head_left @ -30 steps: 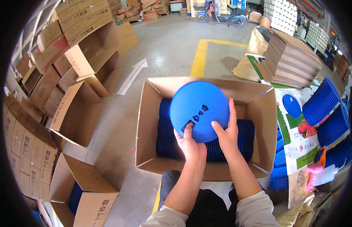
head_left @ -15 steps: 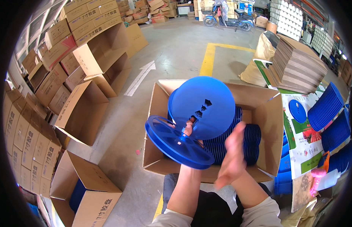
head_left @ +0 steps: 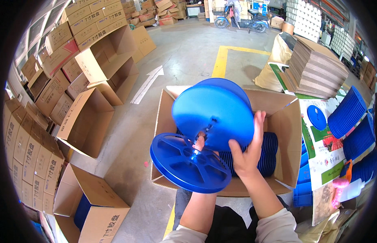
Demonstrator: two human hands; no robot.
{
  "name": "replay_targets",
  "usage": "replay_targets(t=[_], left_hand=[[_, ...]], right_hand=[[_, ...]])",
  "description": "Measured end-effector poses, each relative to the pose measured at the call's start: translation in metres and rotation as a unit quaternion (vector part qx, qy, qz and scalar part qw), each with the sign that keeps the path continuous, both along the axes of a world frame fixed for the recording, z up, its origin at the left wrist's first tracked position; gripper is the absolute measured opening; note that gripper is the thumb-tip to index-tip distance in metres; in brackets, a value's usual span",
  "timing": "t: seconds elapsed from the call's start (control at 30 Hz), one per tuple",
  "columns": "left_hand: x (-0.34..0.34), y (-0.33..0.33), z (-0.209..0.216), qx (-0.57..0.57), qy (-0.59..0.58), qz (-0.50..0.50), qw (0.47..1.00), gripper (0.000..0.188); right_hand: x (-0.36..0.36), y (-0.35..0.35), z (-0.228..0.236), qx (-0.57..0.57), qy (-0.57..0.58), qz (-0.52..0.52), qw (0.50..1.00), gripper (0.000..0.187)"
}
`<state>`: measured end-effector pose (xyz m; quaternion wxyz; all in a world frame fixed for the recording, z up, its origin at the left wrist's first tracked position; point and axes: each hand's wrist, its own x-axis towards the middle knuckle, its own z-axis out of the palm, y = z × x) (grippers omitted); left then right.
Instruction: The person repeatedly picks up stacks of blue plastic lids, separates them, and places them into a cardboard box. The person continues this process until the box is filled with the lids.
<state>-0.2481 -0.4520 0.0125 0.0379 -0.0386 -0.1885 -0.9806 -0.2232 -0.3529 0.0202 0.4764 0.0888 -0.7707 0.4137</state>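
Note:
Over an open cardboard box [head_left: 298,121] my left hand [head_left: 200,142] grips blue plastic reels; its thumb shows at the hub, and its other fingers are hidden. A solid-faced blue disc [head_left: 208,107] leans up and away, with another disc's rim behind it. Nearer me, a spoked blue reel [head_left: 188,166] tilts to the left on the same hold. At the disc's right edge is my right hand [head_left: 249,156], thumb and fingers spread; it seems to touch the rim. Inside the box, packed blue reels [head_left: 269,152] stand on edge in rows.
To the right, a printed sheet [head_left: 324,160] carries blue reel stacks [head_left: 347,113], a loose blue disc [head_left: 317,117] and a white bottle [head_left: 352,191]. Flat cardboard [head_left: 316,67] is piled behind. Open boxes [head_left: 85,123] and stacked cartons [head_left: 28,162] line the left.
My right hand has come up to the disc's right edge, thumb spreading from the fingers. The upper disc has swung toward me and left, and the spoked reel has tipped flatter.

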Motion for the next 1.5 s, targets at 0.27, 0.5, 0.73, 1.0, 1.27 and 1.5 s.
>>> replay_targets(t=[0.27,0.5,0.73,1.0,1.27,1.5], left_hand=[[0.001,-0.009,-0.002,-0.011,0.041,0.026,0.999,0.032],[-0.012,-0.005,-0.014,0.005,0.165,0.011,0.986,0.029],[0.000,0.000,-0.004,-0.024,0.047,-0.043,0.998,0.037],[0.011,-0.017,0.005,-0.024,0.058,-0.020,0.998,0.039],[-0.005,0.000,-0.006,-0.022,0.128,-0.049,0.990,0.042],[-0.001,-0.002,-0.005,-0.010,0.126,-0.055,0.990,0.044]], right_hand=[[0.022,-0.001,0.014,0.052,0.140,0.218,0.964,0.058],[-0.014,0.018,-0.001,-0.197,-0.063,0.148,0.967,0.082],[-0.002,0.016,0.000,-0.047,0.056,0.028,0.997,0.069],[0.018,0.003,0.011,0.006,0.122,0.137,0.983,0.065],[-0.008,0.022,-0.007,-0.199,-0.063,0.106,0.972,0.080],[0.009,0.025,0.015,0.266,0.281,0.142,0.911,0.076]])
